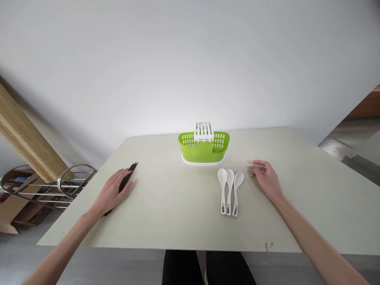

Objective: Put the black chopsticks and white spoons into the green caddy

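On the left side of the table, my left hand (pixel 114 190) lies palm down over a bundle of black chopsticks (pixel 127 178). Its fingers are stretched out and the thumb is spread, with the chopsticks showing between them and their lower ends poking out by the wrist. My right hand (pixel 267 178) rests on the right side, fingers loosely bent and apart, holding nothing. Just left of it lie three white spoons, the left spoon (pixel 223 194), the middle spoon (pixel 229 194) and the right spoon (pixel 236 194), bowls pointing away from me.
A green utensil basket (pixel 202 152) with a white base and a white slatted rack (pixel 204 132) on top stands toward the back of the pale table (pixel 166 206). A wall rises behind. Left of the table are a metal rack (pixel 71 186), a rolled mat (pixel 26 134) and cardboard boxes.
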{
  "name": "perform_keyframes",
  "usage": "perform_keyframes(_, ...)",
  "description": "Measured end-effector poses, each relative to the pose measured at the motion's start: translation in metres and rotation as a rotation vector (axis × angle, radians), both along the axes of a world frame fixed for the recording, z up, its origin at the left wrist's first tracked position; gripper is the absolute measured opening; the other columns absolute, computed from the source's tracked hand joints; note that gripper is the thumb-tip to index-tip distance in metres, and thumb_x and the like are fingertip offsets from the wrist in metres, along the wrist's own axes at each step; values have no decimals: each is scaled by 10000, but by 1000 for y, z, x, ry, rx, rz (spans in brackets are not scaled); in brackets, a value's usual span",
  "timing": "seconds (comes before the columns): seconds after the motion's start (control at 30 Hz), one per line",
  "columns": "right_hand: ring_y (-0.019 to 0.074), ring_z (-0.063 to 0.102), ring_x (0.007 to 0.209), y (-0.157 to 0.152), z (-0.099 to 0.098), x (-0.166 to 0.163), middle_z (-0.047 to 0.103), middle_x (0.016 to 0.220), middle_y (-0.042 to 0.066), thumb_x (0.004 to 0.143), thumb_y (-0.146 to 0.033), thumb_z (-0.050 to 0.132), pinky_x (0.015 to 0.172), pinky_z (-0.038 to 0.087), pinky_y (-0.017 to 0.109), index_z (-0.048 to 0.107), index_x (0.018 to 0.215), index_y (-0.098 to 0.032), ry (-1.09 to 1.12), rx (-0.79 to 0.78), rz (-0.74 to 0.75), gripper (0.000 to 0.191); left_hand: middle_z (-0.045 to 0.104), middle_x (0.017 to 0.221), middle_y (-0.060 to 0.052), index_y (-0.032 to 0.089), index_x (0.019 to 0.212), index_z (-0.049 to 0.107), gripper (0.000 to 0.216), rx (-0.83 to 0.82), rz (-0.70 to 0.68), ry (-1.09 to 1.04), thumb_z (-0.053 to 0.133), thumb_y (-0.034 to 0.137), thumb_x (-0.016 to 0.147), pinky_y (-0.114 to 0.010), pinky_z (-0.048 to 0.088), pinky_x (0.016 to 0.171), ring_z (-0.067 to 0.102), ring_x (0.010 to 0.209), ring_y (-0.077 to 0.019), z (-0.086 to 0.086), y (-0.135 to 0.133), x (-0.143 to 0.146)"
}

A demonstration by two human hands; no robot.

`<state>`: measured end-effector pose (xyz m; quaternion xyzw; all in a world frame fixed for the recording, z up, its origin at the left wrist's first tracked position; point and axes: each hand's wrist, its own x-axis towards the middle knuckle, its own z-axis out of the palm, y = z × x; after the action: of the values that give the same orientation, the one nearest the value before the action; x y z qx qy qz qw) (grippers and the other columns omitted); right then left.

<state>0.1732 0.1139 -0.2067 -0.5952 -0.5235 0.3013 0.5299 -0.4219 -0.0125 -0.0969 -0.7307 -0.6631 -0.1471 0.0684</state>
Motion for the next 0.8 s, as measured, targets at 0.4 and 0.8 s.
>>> perform_keyframes(0.4, 202, 696, 793, 0, -3, -3, 753, 1143, 90, 847, -333, 621, 788, 582, 397, 602, 1149, -243, 0, -9, 8, 316, 245, 1741, 9, 392, 1692, 129, 667, -185, -107, 70, 358, 541, 1084, -604, 246, 1292, 209, 1609, -319, -34, -26, 19)
perform_keyframes(0.8, 213, 717, 776, -3, -1, -3, 767, 1111, 96, 866, -375, 629, 801, 599, 435, 597, 1159, -240, -25, 16, -10, 324, 262, 1745, 5, 403, 1701, 89, 726, -30, -228, -101, 432, 508, 1069, -676, 257, 1285, 157, 1624, -365, -63, -33, 205)
